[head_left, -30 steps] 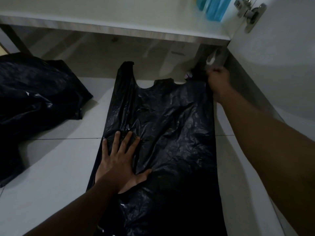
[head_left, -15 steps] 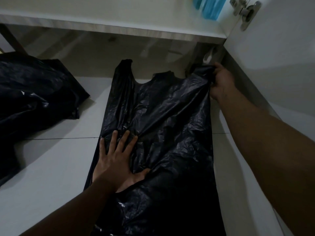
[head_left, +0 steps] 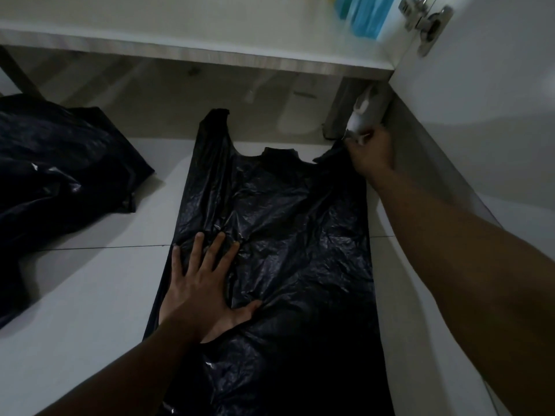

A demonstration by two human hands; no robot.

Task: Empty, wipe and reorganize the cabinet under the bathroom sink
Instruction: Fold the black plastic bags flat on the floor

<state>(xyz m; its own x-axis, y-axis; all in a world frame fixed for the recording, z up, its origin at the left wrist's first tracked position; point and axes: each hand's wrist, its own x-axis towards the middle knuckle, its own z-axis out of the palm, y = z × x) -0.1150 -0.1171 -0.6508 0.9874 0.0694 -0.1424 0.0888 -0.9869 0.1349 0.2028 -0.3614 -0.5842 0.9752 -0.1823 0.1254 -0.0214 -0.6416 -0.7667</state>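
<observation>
With the cabinet shelf [head_left: 210, 28] seemingly emptied, the left hand [head_left: 201, 292] lies flat on the black bag [head_left: 294, 229] spread on the floor [head_left: 90, 280] before it, the right hand [head_left: 371, 154] gripping its far-right corner, restocking likely ahead.

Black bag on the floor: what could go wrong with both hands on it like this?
1. The right hand grips a handle of the black bag while the left hand presses its middle; pulling harder may tear the thin plastic.
2. The right hand is close to the lower edge of the cabinet door and could knock it.
</observation>
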